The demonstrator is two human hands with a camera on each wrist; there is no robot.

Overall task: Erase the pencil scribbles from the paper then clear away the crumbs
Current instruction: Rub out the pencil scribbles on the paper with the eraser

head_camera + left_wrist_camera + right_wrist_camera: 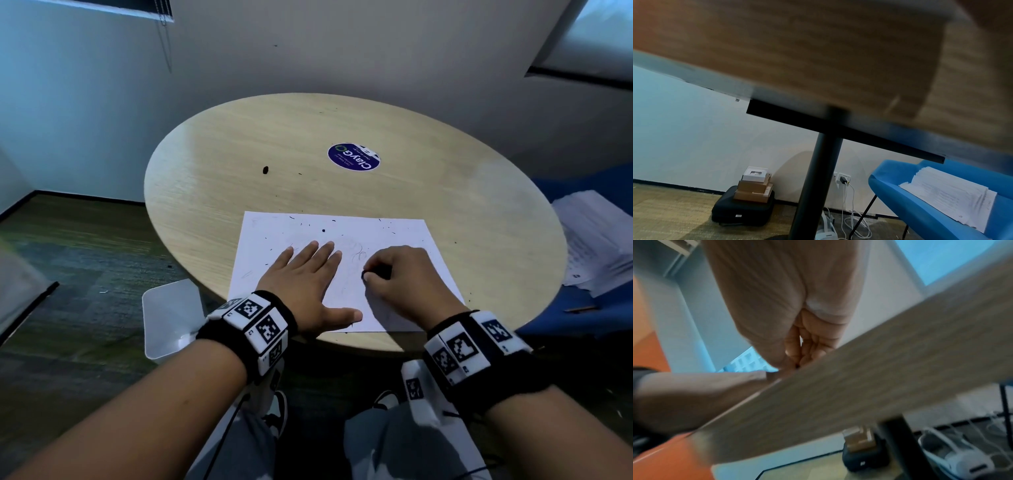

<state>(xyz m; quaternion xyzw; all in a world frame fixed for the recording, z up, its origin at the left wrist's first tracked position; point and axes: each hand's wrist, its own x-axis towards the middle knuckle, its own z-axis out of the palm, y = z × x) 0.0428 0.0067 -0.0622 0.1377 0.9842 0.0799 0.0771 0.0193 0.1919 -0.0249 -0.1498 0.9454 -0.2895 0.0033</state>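
A white sheet of paper (394, 233) lies on the round wooden table (239, 164), near its front edge. Faint pencil scribbles (359, 254) show at the sheet's middle, and dark eraser crumbs (323, 230) are scattered over it. My left hand (308, 284) lies flat on the paper with fingers spread, holding it down. My right hand (400, 274) pinches a small dark eraser (364, 273) against the paper just below the scribbles. In the right wrist view my right hand (797, 353) is curled above the table edge (879, 378); the eraser is barely visible there.
A blue round sticker (354, 156) and a dark speck (265, 169) sit on the far tabletop. A white bin (171, 315) stands on the floor at the left. A blue chair (920, 211) at the right holds a paper stack (596, 240). Under the table are a black pillar (813, 186) and boxes (754, 186).
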